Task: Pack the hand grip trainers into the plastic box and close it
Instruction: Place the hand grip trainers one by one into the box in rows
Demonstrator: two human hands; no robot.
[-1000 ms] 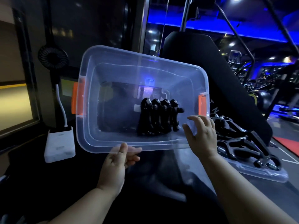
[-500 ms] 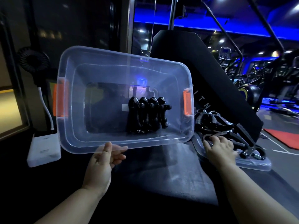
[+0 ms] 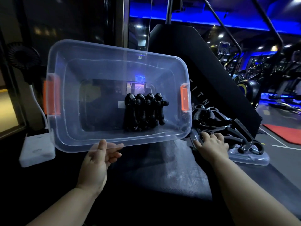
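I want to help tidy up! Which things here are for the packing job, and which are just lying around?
For the job: clear plastic box with orange latches, held by the left hand; four black grip trainers inside it; loose black grip trainers under the right hand; clear flat lid beneath them.
Just lying about: white block with cable; small black fan; red floor mat.

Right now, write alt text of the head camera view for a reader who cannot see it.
A person's left hand holds a clear rectangular plastic box with orange latches tilted toward the camera, four black hand grip trainers in a row inside. The right hand rests on more black trainers piled on a clear plastic lid beside it.
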